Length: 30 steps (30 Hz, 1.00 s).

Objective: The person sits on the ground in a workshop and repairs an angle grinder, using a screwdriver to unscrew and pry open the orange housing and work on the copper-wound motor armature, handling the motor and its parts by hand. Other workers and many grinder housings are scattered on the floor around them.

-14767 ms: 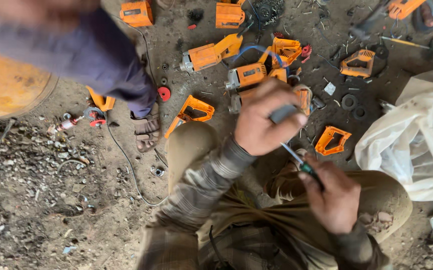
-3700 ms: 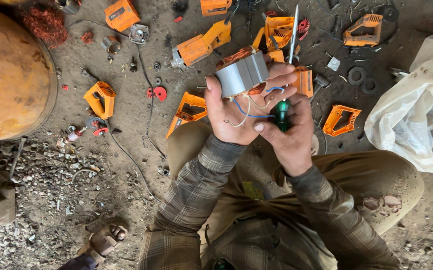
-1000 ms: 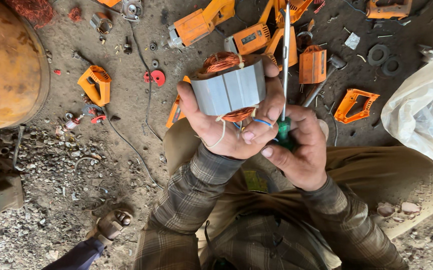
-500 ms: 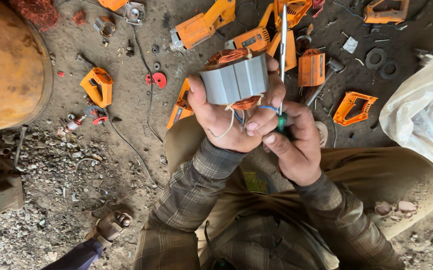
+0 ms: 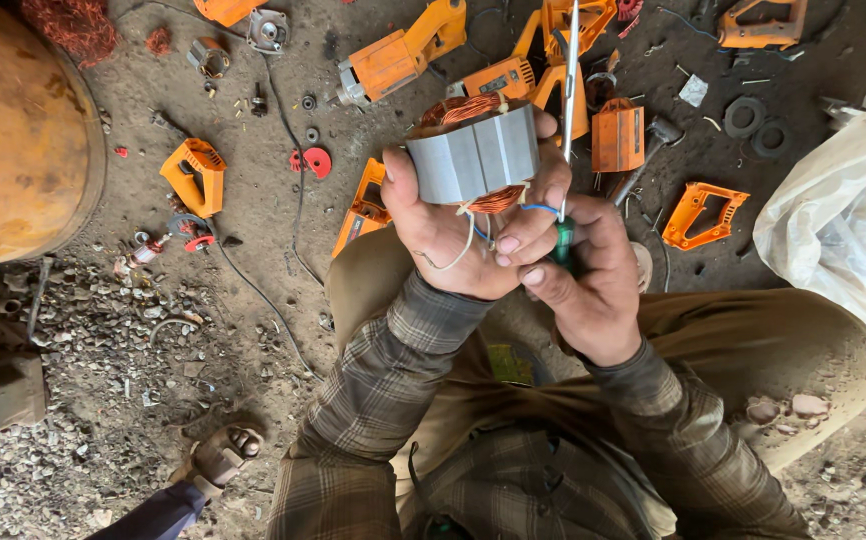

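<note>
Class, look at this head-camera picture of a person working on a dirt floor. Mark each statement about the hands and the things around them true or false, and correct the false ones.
1. The left hand holds a grey motor stator with copper windings. True.
2. The right hand is empty. False: it grips a green-handled screwdriver, shaft pointing up beside the stator.
3. Orange tool housings lie scattered on the ground. True.
4. A white plastic bag lies at the left edge. False: it lies at the right edge.
5. The stator rests on the ground. False: it is held up in the hand.

One grey stator [image 5: 473,155], one screwdriver [image 5: 567,120], two black rings [image 5: 756,122], one white bag [image 5: 843,215]
</note>
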Each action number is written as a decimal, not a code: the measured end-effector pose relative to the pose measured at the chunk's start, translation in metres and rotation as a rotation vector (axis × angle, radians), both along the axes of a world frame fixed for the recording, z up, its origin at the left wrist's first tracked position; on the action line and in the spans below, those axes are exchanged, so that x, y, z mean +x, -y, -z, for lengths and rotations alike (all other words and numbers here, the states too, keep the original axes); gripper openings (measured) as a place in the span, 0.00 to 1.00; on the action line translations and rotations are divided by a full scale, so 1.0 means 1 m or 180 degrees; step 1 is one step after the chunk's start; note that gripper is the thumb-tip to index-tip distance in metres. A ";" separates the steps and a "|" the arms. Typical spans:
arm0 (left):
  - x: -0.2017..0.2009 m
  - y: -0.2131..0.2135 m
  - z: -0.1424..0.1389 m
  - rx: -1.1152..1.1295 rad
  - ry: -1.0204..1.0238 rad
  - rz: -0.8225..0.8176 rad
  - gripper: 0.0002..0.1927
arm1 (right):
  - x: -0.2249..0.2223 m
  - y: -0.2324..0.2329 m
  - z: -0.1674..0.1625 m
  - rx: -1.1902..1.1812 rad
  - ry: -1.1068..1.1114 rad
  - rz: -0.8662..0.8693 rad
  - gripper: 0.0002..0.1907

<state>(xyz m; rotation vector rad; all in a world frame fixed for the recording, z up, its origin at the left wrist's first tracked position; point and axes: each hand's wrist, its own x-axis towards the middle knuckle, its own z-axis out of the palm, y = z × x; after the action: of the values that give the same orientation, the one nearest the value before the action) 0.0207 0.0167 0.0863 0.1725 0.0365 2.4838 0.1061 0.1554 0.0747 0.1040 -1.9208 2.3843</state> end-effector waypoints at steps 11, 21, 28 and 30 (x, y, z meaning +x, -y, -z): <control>0.000 -0.002 0.009 -0.0001 -0.0090 -0.0158 0.56 | 0.004 -0.008 0.006 0.0044 0.0078 -0.0255 0.29; 0.002 -0.004 -0.017 -0.2592 -0.2223 -0.1250 0.43 | 0.001 -0.041 -0.047 -0.0981 -0.0063 0.0136 0.36; 0.018 -0.027 -0.032 -0.3641 -0.4109 -0.1044 0.42 | 0.019 -0.068 -0.046 -0.1112 0.0588 0.0405 0.39; 0.020 -0.016 -0.033 -0.3834 -0.4601 -0.0805 0.47 | 0.026 -0.073 -0.039 -0.1317 0.0568 0.0634 0.38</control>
<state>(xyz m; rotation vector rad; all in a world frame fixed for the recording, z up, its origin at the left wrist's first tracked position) 0.0408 0.0325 0.1189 1.3423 2.0603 1.5794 0.1319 0.2286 0.1140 -0.3183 -1.3725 2.6592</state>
